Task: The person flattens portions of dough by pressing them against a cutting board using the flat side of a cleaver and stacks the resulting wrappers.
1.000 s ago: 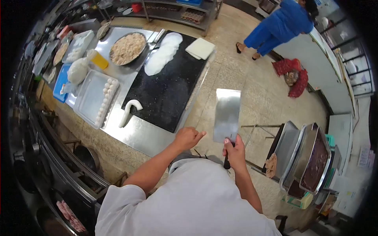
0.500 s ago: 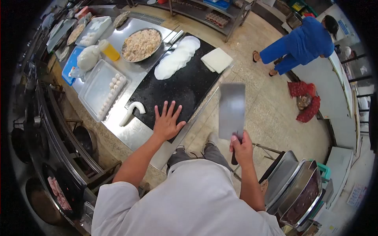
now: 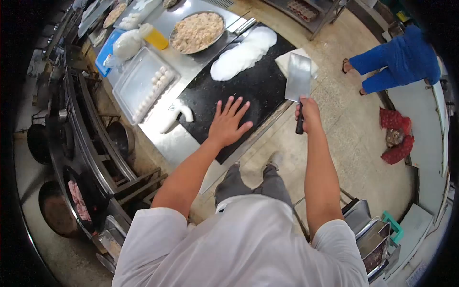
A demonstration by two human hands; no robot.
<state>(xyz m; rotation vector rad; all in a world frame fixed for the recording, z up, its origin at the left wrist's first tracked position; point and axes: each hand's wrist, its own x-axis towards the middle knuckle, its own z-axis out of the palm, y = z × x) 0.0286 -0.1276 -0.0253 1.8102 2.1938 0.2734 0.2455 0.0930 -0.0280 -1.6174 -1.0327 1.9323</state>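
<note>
My left hand (image 3: 229,122) lies flat with fingers spread on the black board (image 3: 205,103). A curved white dough roll (image 3: 172,117) rests just left of it, partly on the board's edge. My right hand (image 3: 309,115) grips the black handle of a cleaver (image 3: 299,76), blade pointing away from me. In view, the blade overlaps the folded white cloth (image 3: 284,60) at the board's right edge; whether they touch I cannot tell. Thin white dough rounds (image 3: 244,55) lie overlapped in a row on the board's far part.
Left of the board are a clear tray (image 3: 129,79) with dough balls (image 3: 153,95), a bowl of filling (image 3: 198,32) and a bottle of yellow liquid (image 3: 155,37). Woks (image 3: 40,143) stand far left. A person in blue (image 3: 401,62) is at the right, near red net sacks (image 3: 397,136).
My right hand has carried the cleaver forward, from over the floor to the cloth. My left hand stays flat on the board. The whole view has shifted, and the person in blue has turned slightly.
</note>
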